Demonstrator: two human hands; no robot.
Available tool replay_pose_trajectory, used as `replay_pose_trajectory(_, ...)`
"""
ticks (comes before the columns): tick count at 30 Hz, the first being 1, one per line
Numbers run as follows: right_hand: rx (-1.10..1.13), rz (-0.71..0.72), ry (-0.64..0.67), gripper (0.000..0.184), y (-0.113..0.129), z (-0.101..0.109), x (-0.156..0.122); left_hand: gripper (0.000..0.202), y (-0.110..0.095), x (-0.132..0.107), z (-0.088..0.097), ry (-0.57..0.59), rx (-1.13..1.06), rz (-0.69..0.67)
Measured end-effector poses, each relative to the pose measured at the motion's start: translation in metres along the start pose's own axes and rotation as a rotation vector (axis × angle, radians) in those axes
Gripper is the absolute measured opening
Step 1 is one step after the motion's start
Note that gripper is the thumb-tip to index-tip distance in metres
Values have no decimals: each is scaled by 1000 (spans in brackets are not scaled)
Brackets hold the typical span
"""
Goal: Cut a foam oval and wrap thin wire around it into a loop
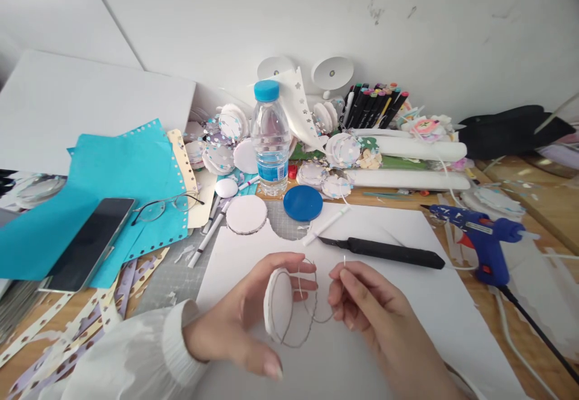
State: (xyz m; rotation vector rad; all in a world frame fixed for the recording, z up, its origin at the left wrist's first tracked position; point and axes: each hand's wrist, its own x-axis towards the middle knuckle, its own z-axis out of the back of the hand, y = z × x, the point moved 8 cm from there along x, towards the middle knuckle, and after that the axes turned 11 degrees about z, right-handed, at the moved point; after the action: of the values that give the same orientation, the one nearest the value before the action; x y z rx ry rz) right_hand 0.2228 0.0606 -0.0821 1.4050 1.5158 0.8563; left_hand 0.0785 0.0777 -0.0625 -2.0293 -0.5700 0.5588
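A round white foam-like disc [278, 306] stands tilted inside the curve of my left hand [253, 312]. Thin grey wire [312, 321] loops out from the disc and past those fingers toward the right. My left thumb is stretched away from the disc, while the other fingers reach behind and beside it. The fingertips of my right hand [366, 303] are pinched together on the wire, and a short pale tip sticks up above them. Both hands are over a white board [398, 339]. Behind them lie another white disc [246, 214] and a blue round lid [303, 203].
A black-handled craft knife [393, 251] and a white marker [326, 225] lie on the board. A blue glue gun [484, 237] is at right. A water bottle [271, 140] stands at the back. Phone [90, 246], glasses [167, 207] and blue sheets [122, 177] are at left.
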Motion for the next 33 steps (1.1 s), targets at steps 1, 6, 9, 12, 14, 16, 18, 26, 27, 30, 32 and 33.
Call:
replay_pose_trajectory(1,-31,36,5,19,4,0,1,80,-1,0,0,-4,-11,2)
replay_pose_trajectory(6,-144,154,94,20,13,-9,-4,45,-9,1,-4,19,30,-7)
replay_pose_trajectory(9,-193,166,62,20,15,-10,-8,42,-7,2,-7,45,26,-2)
replay_pose_trajectory(12,-195,166,27,18,15,-9,-11,46,-1,2,-9,68,-40,27)
replay_pose_trajectory(14,-197,213,61,15,16,-11,-12,49,0,2,-10,86,-68,27)
replay_pose_trajectory(16,-236,284,116,11,18,-13,-13,52,-2,3,-11,95,-73,11)
replay_pose_trajectory(18,-318,355,144,10,21,-14,-14,52,-4,4,-13,103,-75,9)
replay_pose_trajectory(26,-619,754,319,29,48,-32,-22,52,-1,3,-14,91,-120,76)
replay_pose_trajectory(27,-633,773,331,30,49,-33,-23,52,-1,3,-14,88,-120,72)
replay_pose_trajectory(30,-639,797,383,34,47,-35,-25,52,-4,4,-14,81,-100,61)
replay_pose_trajectory(32,-635,795,410,36,45,-36,-26,53,-5,4,-14,74,-78,60)
replay_pose_trajectory(33,-634,791,414,36,45,-36,-27,53,-5,4,-14,74,-68,61)
